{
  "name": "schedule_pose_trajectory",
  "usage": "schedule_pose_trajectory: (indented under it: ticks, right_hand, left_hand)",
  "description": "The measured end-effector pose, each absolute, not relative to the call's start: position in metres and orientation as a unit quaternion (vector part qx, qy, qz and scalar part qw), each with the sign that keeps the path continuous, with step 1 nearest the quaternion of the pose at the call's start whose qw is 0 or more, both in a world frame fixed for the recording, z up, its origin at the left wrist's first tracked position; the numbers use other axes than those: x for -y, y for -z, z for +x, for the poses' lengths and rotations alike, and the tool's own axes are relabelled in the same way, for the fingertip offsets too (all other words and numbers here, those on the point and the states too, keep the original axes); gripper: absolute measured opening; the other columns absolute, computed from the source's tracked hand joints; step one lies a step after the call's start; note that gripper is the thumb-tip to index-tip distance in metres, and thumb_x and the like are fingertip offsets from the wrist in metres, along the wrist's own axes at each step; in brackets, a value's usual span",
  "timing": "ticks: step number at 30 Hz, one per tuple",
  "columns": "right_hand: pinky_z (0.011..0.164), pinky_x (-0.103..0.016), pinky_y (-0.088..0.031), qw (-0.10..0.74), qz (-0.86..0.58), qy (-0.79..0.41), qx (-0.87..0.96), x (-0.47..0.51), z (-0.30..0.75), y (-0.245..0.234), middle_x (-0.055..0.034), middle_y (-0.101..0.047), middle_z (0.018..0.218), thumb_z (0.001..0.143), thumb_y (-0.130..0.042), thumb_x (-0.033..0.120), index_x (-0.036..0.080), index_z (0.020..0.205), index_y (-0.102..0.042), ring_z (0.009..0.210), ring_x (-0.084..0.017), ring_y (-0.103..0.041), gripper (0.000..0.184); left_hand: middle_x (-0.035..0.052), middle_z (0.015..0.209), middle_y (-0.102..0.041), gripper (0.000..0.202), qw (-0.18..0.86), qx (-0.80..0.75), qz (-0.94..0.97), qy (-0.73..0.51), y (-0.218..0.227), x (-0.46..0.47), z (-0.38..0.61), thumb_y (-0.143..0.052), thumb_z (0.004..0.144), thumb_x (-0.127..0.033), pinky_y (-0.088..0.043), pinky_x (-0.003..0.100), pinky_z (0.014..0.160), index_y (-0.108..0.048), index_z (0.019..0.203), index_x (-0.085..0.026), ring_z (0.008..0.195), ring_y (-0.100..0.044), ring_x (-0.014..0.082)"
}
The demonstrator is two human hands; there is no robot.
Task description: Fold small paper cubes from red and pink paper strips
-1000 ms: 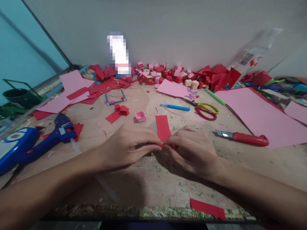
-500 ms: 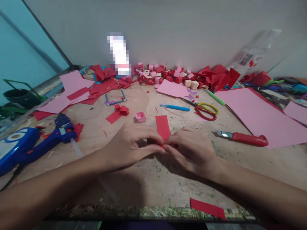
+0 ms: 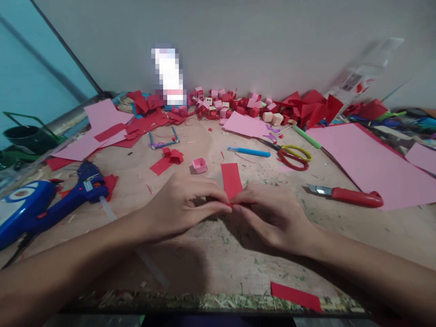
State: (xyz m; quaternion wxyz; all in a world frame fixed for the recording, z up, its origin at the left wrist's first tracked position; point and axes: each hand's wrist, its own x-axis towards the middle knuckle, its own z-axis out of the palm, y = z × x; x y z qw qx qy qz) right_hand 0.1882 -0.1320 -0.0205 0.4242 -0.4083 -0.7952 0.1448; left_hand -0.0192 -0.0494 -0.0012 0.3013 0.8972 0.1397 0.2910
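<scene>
The left hand (image 3: 190, 204) and the right hand (image 3: 275, 213) meet at the near end of a red paper strip (image 3: 232, 178), the fingers of both pinched together on it with their tips almost touching. The strip lies on the counter (image 3: 231, 268), pointing away from the person. Left of the strip sits a small pink open box (image 3: 199, 166); beyond the strip lies a blue pen-like tool (image 3: 250, 152). Right of the strip are scissors (image 3: 294, 164) and, farther right, a red-handled knife (image 3: 356, 196). A blue glue gun (image 3: 70, 200) lies well left of the strip.
</scene>
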Motion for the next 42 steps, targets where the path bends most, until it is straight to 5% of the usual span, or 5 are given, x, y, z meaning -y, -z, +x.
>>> schedule_pose_trajectory:
  ticks: [42]
  right_hand:
    - [0.063,-0.019,-0.048,0.407,-0.411,-0.254,0.776,0.1286,0.1958,0.0156,-0.0033,-0.072,0.075,0.096,-0.065,0.015,0.011,0.087,-0.073,0.066,-0.010,-0.062,0.013]
  left_hand:
    - [-0.0001,0.082,-0.078,0.008,0.318,-0.155,0.881,-0.314,0.0068,0.0513,-0.0187,-0.071,0.089,-0.009,-0.054,0.019,0.072,-0.076,0.085,-0.014,0.073,-0.071,0.0109]
